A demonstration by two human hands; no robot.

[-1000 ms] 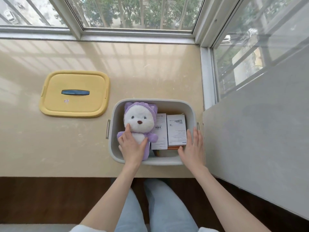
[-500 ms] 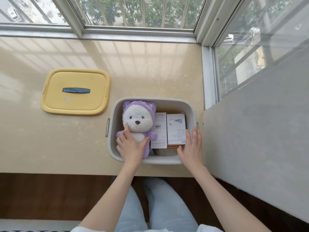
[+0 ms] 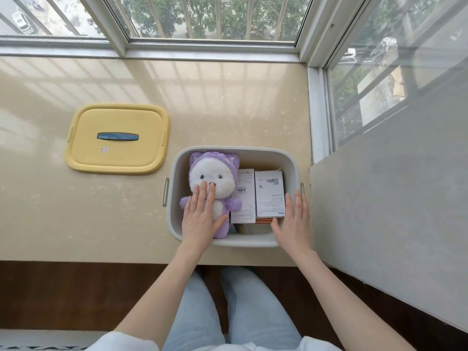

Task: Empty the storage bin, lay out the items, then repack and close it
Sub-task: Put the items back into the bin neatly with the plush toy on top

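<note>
L hand [image 3: 200, 219] slid up plush [image 3: 215, 171]; R hand [image 3: 293, 221] on bin [image 3: 243, 149].

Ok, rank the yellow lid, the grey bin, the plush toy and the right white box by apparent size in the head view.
1. grey bin, though it lies nearer the camera than the lid, so that gap is unsure
2. yellow lid
3. plush toy
4. right white box

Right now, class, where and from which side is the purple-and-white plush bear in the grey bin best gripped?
Probably round the torso, from above: the purple-and-white plush bear lies face up in the grey bin, white cardboard boxes close beside it, under the left hand.
</note>
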